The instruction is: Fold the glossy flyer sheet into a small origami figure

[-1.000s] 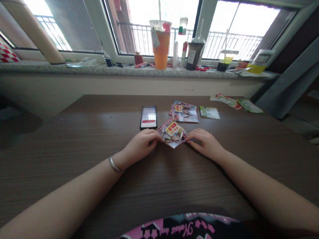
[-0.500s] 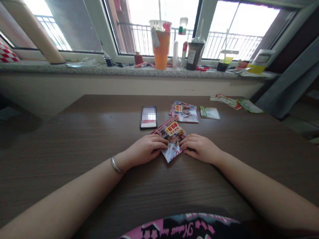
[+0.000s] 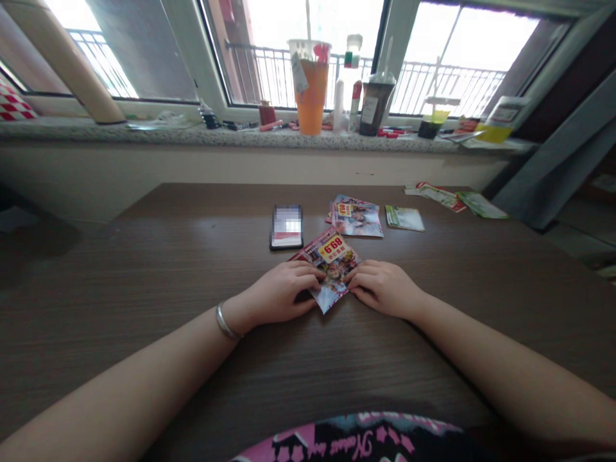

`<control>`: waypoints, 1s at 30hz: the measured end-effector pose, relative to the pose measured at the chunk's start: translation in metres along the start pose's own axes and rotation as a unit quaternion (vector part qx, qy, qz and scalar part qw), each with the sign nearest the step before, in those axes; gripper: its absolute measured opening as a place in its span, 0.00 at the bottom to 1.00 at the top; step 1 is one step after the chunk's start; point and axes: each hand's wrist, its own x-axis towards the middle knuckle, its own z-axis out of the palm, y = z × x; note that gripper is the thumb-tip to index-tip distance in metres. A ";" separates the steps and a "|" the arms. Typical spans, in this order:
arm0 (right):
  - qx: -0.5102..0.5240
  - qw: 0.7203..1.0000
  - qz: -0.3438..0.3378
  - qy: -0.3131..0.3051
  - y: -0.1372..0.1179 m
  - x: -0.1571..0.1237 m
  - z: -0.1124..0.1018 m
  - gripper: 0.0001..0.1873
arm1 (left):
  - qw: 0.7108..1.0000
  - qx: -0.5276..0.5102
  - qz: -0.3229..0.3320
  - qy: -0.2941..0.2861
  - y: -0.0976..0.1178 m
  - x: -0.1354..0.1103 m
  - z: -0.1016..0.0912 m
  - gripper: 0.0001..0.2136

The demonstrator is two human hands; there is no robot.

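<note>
A colourful printed leaflet (image 3: pixel 330 260) with a yellow price tag lies folded on the brown wooden table (image 3: pixel 168 269), one corner pointing towards me. My left hand (image 3: pixel 279 294), a silver bangle on its wrist, presses on the leaflet's left side with curled fingers. My right hand (image 3: pixel 382 289) presses on its right side, fingers bent onto the paper. The fingertips of both hands nearly meet over the sheet.
A black phone (image 3: pixel 287 226) lies just beyond the leaflet. More leaflets (image 3: pixel 357 217) and a green card (image 3: pixel 405 218) lie further back, others (image 3: pixel 436 194) at the far right. The stone windowsill (image 3: pixel 144 133) carries an orange drink cup (image 3: pixel 310 86), bottles and small items.
The leaflet has been folded: its near corner now points towards me. Both hands slid closer together and a little nearer to me, pressing on it.
</note>
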 end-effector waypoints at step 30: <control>0.104 0.991 0.085 0.001 -0.008 0.002 0.001 0.07 | 0.997 0.056 -0.057 -0.010 0.019 0.007 0.002 0.14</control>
